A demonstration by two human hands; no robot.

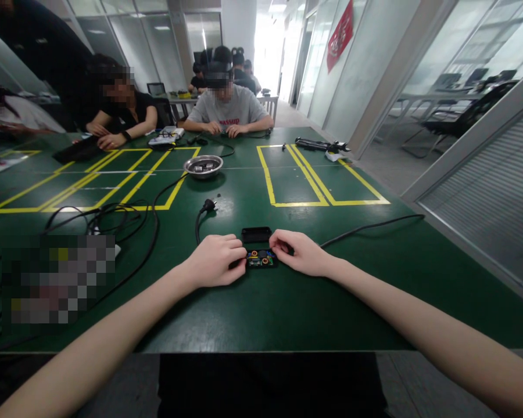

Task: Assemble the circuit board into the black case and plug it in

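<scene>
A small black power adapter [261, 263] lies open on the green table in front of me. Its bare circuit board shows copper-coloured coils and blue and yellow parts. Just behind it rests the black casing cover [256, 235], hollow side showing. The curled fingers of my left hand [220, 260] grip the adapter's left end. At the right end my right hand [297, 252] is closed in a pinch on the adapter, near the cover's corner. Both sets of fingertips partly hide the ends. A black plug [208, 206] on a cord lies beyond my left hand.
A black cable [370, 225] runs right from behind my right hand. Farther back stand a metal bowl [203, 166] of small parts and a black tripod-like object [320, 144]. Tangled cables [108, 217] lie left. Several people sit around the table [287, 319].
</scene>
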